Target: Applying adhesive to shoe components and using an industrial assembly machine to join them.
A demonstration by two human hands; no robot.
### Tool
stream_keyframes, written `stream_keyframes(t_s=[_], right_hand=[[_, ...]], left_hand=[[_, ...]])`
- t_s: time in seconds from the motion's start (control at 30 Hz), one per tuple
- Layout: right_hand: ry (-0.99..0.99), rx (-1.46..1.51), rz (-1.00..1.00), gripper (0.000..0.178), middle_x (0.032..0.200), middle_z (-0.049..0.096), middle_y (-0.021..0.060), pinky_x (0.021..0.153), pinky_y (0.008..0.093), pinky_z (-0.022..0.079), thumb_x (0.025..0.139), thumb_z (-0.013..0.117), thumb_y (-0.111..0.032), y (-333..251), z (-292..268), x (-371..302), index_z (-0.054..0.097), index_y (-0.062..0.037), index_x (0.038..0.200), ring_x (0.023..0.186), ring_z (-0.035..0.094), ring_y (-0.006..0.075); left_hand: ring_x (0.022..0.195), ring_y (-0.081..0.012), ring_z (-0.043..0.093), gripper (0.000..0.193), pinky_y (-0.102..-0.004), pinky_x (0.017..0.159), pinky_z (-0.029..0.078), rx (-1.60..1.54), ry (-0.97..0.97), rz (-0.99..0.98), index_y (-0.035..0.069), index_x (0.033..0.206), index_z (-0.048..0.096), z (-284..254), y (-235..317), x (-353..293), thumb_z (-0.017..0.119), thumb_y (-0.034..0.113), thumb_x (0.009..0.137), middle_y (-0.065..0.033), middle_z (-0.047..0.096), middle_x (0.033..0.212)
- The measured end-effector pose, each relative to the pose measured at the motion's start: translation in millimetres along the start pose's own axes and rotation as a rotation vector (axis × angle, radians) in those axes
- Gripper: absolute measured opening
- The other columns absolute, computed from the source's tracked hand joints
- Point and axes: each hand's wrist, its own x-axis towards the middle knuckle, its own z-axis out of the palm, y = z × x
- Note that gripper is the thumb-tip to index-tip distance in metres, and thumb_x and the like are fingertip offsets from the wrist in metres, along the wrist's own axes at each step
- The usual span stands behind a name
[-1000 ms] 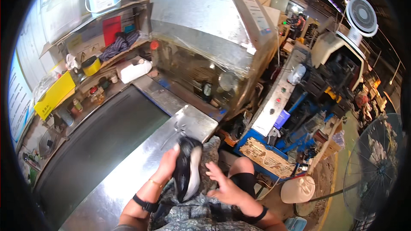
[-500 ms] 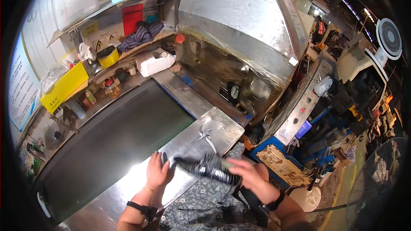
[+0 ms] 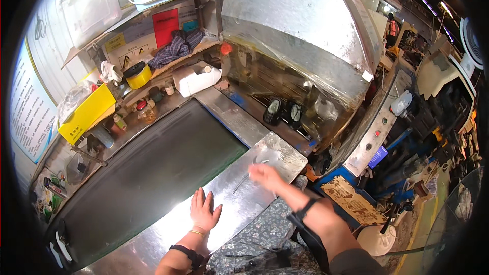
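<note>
My left hand (image 3: 204,213) lies flat with spread fingers on the shiny metal ledge (image 3: 153,247), its fingertips by the edge of the dark conveyor belt (image 3: 153,173). My right hand (image 3: 266,176) is curled over metal pincers on the ledge's far right part. The curved head of the pincers (image 3: 262,160) shows beyond the fingers, and one thin handle (image 3: 239,184) sticks out toward the left hand. The other handle is hidden under my right hand. A patterned grey apron (image 3: 249,237) covers my lap, with something dark low on it that I cannot make out.
Two dark shoes (image 3: 283,112) stand at the opening beneath the metal hood (image 3: 300,15). At the belt's left end lies a dark and white item (image 3: 62,239). A white jug (image 3: 197,78), a yellow box (image 3: 87,114) and jars line the back shelf. A control panel (image 3: 379,122) stands at right.
My right hand has moved forward onto the pincers; the black, shiny strapped item it held is gone from it. A second shoe shows under the hood. My left hand stays on the ledge.
</note>
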Motion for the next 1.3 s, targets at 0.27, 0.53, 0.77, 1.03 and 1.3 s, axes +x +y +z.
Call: stream_keyframes(t_s=[0.27, 0.53, 0.77, 1.03, 1.3], right_hand=[[-0.025, -0.65, -0.383, 0.026, 0.121, 0.069, 0.0127, 0.099, 0.0441, 0.049, 0.088, 0.069, -0.016, -35.0, 54.9, -227.7, 0.07, -0.0054, 0.112, 0.114, 0.061, 0.0356], [0.047, -0.72, -0.435, 0.021, 0.117, 0.071, 0.0078, 0.098, 0.0424, 0.047, 0.083, 0.075, -0.016, -21.7, 50.7, -229.7, 0.075, -0.0089, 0.102, 0.111, 0.058, 0.0322], [0.018, -0.671, -0.463, 0.019, 0.115, 0.071, 0.0115, 0.098, 0.0452, 0.045, 0.08, 0.073, -0.013, -21.1, 48.4, -232.6, 0.073, -0.0053, 0.098, 0.111, 0.058, 0.0363], [0.008, -0.658, -0.471, 0.018, 0.114, 0.071, 0.0124, 0.098, 0.0454, 0.045, 0.08, 0.072, -0.013, -15.8, 49.7, -229.0, 0.073, -0.004, 0.096, 0.11, 0.057, 0.0372], [0.048, -0.695, -0.488, 0.016, 0.111, 0.072, 0.0119, 0.093, 0.0436, 0.048, 0.081, 0.073, -0.013, -22.5, 54.1, -229.5, 0.074, -0.0054, 0.095, 0.104, 0.059, 0.0358]], left_hand=[[0.133, -0.0516, 0.041, 0.063, -0.0585, 0.11, 0.035, -0.01, 0.085, 0.093, 0.001, 0.133, 0.057, 13.4, -9.7, -4.5, 0.069, 0.04, 0.085, -0.0335, 0.042, 0.146], [0.136, -0.0494, 0.041, 0.051, -0.0532, 0.116, 0.033, -0.107, -0.114, -0.003, -0.004, 0.133, 0.057, -7.0, 2.1, -40.7, 0.065, 0.026, 0.091, -0.0337, 0.044, 0.145], [0.14, -0.0402, 0.041, 0.055, -0.0513, 0.115, 0.034, 0.095, -0.439, 0.034, 0.007, 0.144, 0.049, -109.4, -46.3, -168.1, 0.058, 0.032, 0.096, -0.0214, 0.043, 0.152], [0.142, -0.0565, 0.026, 0.078, -0.0572, 0.118, 0.025, 0.385, -0.208, -0.642, -0.006, 0.146, 0.042, -111.9, -22.8, -206.8, 0.06, 0.049, 0.093, -0.0402, 0.031, 0.151], [0.148, -0.0404, 0.028, 0.073, -0.0511, 0.122, 0.021, -0.005, -0.581, 0.537, 0.008, 0.152, 0.038, -79.2, -49.3, -109.2, 0.057, 0.049, 0.096, -0.0195, 0.03, 0.161]])
